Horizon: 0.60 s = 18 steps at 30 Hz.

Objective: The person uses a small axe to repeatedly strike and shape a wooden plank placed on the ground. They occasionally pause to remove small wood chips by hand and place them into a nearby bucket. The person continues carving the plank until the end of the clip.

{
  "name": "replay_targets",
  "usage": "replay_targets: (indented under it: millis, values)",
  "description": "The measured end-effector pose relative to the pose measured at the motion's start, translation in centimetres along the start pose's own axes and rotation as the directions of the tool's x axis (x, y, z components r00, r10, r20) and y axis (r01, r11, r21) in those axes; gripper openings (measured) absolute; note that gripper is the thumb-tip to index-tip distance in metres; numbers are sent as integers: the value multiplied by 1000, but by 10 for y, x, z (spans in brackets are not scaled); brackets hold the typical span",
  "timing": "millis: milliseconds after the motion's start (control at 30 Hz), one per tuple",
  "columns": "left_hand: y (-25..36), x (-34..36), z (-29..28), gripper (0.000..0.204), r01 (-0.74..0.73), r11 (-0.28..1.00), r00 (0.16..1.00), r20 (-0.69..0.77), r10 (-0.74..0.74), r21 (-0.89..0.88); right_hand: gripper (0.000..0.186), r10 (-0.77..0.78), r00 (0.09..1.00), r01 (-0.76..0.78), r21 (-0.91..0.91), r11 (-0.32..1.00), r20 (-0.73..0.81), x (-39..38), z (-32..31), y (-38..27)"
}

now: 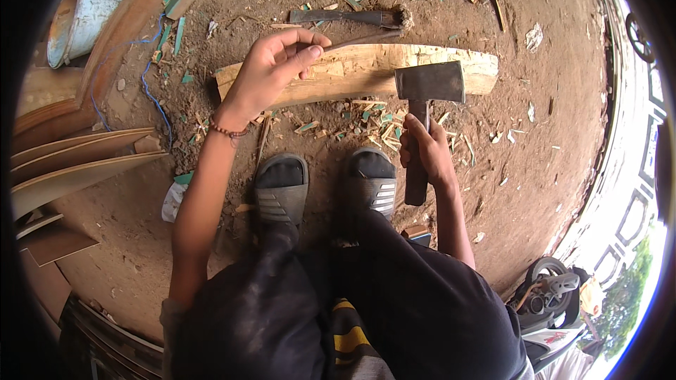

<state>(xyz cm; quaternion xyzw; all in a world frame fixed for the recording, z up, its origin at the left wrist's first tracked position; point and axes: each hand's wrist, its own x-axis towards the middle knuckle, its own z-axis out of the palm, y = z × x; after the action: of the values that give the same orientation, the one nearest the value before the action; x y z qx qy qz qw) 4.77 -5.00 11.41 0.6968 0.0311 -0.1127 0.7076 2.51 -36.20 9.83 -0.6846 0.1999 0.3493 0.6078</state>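
My right hand (428,151) is closed round the dark handle of a hatchet (429,83), whose broad metal head is over the right part of a pale curved wooden beam (338,74). At the left part of the beam, my left hand (274,63) pinches a thin brown rod (362,39) between thumb and fingers. The rod points right, and its far tip ends by the frayed handle end of a dark flat-bladed chisel (345,17). That chisel lies on the dirt just beyond the beam. Whether the rod touches it, I cannot tell.
Wood chips (380,123) litter the dirt between the beam and my sandals (282,186). A rusty white bucket (88,24), curved boards (81,162) and a blue cord (146,74) are at the left. A motorcycle (549,295) stands at the lower right.
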Motion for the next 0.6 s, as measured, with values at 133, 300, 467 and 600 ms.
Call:
replay_targets:
  millis: [133,300,467,600]
  values:
    - [10,-10,8,25,37,988,999,35,-32,-150,28,6,1000,-6,8,1000,6,0,-1,0]
    - [10,-12,8,23,0,969,1000,-14,-3,-247,26,16,1000,-17,39,999,9,-1,1,-2]
    - [8,-15,7,23,-72,963,995,-86,51,-260,27,-2,1000,1,28,1000,11,0,0,0]
    - [4,-19,7,27,-92,875,994,-95,53,-475,27,-15,1000,14,28,999,11,2,-1,4]
